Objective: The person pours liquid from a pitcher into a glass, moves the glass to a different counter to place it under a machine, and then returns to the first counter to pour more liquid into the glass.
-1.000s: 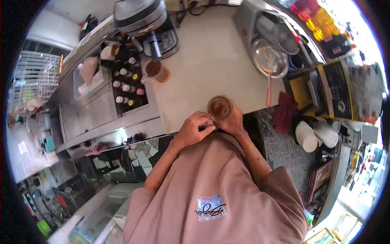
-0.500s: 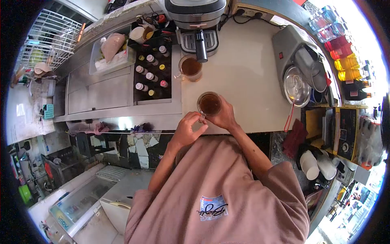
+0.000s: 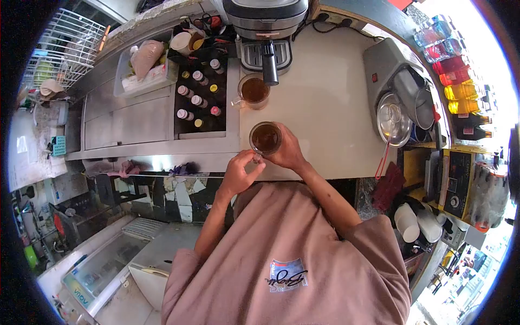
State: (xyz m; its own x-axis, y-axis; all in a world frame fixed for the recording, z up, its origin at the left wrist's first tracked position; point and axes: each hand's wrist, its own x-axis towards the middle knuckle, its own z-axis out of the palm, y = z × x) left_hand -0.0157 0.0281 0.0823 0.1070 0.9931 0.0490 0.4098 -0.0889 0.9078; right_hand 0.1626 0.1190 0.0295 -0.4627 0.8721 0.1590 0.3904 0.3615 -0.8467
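A clear glass mug (image 3: 266,138) of brown drink is between my hands near the counter's front edge. My right hand (image 3: 287,149) is wrapped round its right side. The fingers of my left hand (image 3: 238,172) are closed at the mug's handle, on the near left side; the fingertips partly cover the handle. Beyond it, a second glass mug (image 3: 254,92) of brown drink stands on the counter, its handle pointing left. Neither hand touches that one.
An espresso machine (image 3: 265,27) with a black-handled portafilter (image 3: 270,64) stands at the back. Left are bottles in a recessed bay (image 3: 199,100) and a plastic tub (image 3: 143,67). A grey machine (image 3: 387,70) and a metal strainer (image 3: 394,120) sit at right.
Both hands and the mug between them have shifted slightly to the left. The second mug stays where it was.
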